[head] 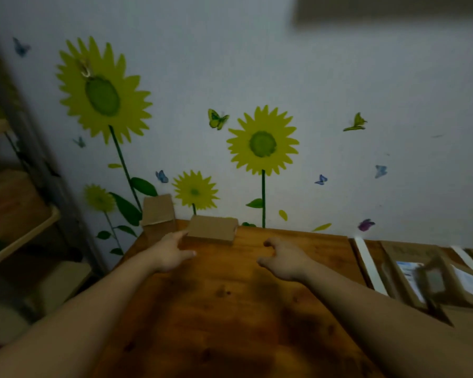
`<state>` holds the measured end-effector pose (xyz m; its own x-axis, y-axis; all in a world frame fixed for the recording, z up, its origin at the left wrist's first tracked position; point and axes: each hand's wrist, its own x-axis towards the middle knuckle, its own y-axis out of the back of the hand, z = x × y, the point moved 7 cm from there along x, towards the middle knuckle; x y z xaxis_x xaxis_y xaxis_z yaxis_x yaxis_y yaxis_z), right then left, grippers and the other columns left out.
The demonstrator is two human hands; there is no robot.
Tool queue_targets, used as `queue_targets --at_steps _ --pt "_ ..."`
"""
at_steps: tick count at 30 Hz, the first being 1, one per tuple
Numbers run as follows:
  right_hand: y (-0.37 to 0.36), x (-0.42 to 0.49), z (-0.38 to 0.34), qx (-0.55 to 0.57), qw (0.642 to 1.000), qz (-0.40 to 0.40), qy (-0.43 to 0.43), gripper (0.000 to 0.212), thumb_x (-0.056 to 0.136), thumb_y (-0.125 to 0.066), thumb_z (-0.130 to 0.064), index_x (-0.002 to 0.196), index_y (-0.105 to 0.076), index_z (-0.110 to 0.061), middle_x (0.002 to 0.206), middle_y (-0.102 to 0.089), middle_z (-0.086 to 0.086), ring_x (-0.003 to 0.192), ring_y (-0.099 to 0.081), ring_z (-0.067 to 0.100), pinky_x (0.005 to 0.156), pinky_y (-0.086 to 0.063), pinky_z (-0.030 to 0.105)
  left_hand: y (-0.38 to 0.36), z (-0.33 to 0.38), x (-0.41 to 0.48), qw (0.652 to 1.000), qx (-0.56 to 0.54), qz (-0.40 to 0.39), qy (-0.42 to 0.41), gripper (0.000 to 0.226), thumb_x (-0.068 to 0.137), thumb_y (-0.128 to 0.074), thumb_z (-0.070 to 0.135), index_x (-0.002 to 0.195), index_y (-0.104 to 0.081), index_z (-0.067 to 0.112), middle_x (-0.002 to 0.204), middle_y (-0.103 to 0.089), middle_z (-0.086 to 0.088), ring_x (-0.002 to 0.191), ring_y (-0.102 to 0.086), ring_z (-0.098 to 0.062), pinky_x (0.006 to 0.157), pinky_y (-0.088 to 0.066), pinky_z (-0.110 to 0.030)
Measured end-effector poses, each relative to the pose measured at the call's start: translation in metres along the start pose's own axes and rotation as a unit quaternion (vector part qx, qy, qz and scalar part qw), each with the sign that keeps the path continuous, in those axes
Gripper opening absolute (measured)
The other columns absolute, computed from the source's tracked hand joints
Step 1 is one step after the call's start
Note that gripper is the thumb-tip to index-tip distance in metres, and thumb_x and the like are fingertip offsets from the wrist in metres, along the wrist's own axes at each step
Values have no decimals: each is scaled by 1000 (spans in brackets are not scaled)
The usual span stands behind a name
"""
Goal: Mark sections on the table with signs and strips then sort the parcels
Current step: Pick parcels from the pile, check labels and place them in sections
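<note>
Head view. The low cardboard parcel is lying flat at the far edge of the wooden table, against the wall, and is serving here as the reference.

The left hand is reaching in just to the near-left of this parcel. Its fingers are lying straight with the thumb spread wide, and their tips are meeting the parcel's near-left corner. It is gripping nothing, and the blur is hiding whether the contact is firm.

The right hand is hovering over the table to the near-right of the parcel, apart from it. Its fingers are curling loosely into a half-open claw, with thumb and fingers held apart around nothing.

A second cardboard parcel is standing upright just left of the reference, at the table's far-left corner.

Well to the right, a white strip is running across the tabletop. Beyond it, labelled parcels are lying crowded together, too blurred to count, with another white strip farther right.

Sunflower stickers are showing on the wall above the reference. Wooden shelving is standing well to its left, off the table.
</note>
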<state>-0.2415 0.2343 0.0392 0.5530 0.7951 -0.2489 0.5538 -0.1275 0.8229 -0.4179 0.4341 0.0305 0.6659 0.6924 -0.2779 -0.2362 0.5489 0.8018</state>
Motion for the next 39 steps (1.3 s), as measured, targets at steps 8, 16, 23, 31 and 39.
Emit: queue_targets --at_steps 8,16,23,31,39 --pt "-25 118 -23 2 999 -35 7 59 94 -53 -39 146 -34 -18 143 -46 7 124 -48 22 93 -38 26 12 -39 92 999 32 -23 33 78 88 -62 43 150 -20 22 157 -18 -7 140 -28 -26 110 -28 -32" --pt "-82 262 -4 17 997 -71 -22 50 86 -62 -41 129 -51 -16 110 -61 6 90 -61 20 72 -54 31 -18 -49 218 998 43 -50 21 72 90 -62 35 149 -25 14 153 -29 -11 137 -34 -25 109 -33 -32" --pt "-144 313 18 -82 985 -144 -39 74 94 -50 -43 152 -3 -37 157 -9 16 142 -18 39 112 -29 51 -63 -86 295 992 96 -50 69 75 90 -55 45 151 -19 21 157 -13 -15 143 -14 -34 117 -16 -40" --pt "-157 308 39 15 994 -93 -52 56 94 -51 -34 143 -25 -24 133 -48 10 120 -47 27 97 -46 38 -87 -114 313 988 -40 -57 135 75 83 -70 31 146 -29 19 150 -21 -13 134 -32 -32 105 -40 -35" --pt "-81 254 40 164 978 113 -66 66 87 -63 -21 144 -30 -23 131 -46 5 111 -53 22 87 -49 31 -47 -56 263 999 -7 35 8 53 78 -71 13 127 -52 12 124 -51 -8 118 -49 -29 97 -37 -36"
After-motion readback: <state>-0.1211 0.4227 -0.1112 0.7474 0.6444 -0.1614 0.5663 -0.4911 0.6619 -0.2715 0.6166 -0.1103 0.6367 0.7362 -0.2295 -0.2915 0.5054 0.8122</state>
